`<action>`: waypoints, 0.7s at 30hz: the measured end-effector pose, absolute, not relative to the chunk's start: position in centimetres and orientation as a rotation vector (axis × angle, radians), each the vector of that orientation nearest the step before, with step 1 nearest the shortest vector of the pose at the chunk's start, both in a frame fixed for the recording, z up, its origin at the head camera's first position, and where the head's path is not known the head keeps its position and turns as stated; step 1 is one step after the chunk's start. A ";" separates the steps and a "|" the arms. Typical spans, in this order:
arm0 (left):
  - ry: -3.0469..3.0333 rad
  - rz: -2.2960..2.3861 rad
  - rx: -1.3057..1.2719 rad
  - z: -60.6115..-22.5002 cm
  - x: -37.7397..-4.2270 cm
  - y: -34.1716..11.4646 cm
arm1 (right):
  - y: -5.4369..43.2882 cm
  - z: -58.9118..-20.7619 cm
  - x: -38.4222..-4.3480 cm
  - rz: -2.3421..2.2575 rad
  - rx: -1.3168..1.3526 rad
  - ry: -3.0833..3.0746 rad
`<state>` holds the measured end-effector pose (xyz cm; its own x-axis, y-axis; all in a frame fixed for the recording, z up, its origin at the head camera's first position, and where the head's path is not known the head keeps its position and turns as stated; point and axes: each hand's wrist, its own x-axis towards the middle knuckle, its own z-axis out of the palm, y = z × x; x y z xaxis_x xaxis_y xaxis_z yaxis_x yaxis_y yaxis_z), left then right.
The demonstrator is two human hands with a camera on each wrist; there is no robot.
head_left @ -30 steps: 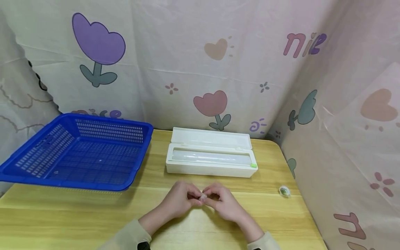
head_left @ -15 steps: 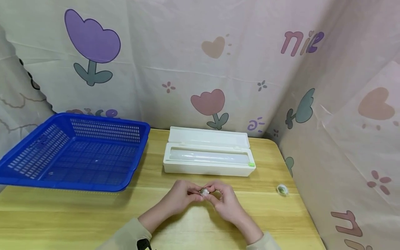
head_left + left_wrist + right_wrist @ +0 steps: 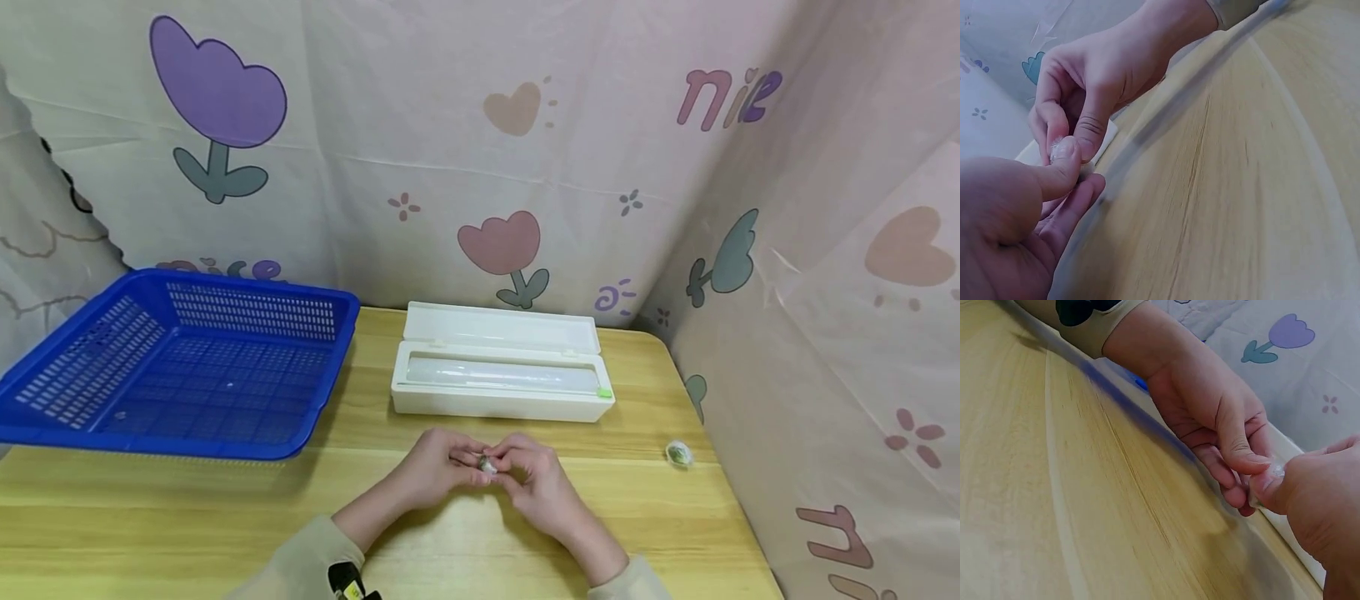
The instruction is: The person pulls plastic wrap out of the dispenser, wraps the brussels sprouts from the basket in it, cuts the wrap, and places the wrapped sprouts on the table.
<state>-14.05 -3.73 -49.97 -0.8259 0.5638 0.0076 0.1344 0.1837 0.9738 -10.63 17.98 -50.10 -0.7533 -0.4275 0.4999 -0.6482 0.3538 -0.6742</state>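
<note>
A small bundle in clear plastic wrap (image 3: pixel 488 466), greenish and white, is pinched between both hands just in front of a white box. My left hand (image 3: pixel 435 473) grips it from the left between thumb and fingers. From the other side, my right hand (image 3: pixel 538 485) pinches the wrap with thumb and index finger. Crinkled film (image 3: pixel 1058 150) shows at the meeting thumbs in the left wrist view, and again as a glossy bit of film (image 3: pixel 1277 470) in the right wrist view. Fingers hide most of the bundle.
The white cling film box (image 3: pixel 502 405) stands behind the hands, lid (image 3: pixel 502 327) raised, a film roll (image 3: pixel 502 375) inside. A blue plastic basket (image 3: pixel 318 417) sits at the left. Near the table's right edge lies another wrapped greenish piece (image 3: pixel 678 454). A printed curtain hangs behind.
The bundle has been turned between the fingertips, so its greenish part shows now. My right fingers have shifted over the wrap. The head view has moved slightly; box and basket stand as before.
</note>
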 end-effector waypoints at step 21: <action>2.054 1.903 0.584 -50.3 -13.4 -3.4 | 18.7 -49.7 -11.1 1.877 0.660 -2.614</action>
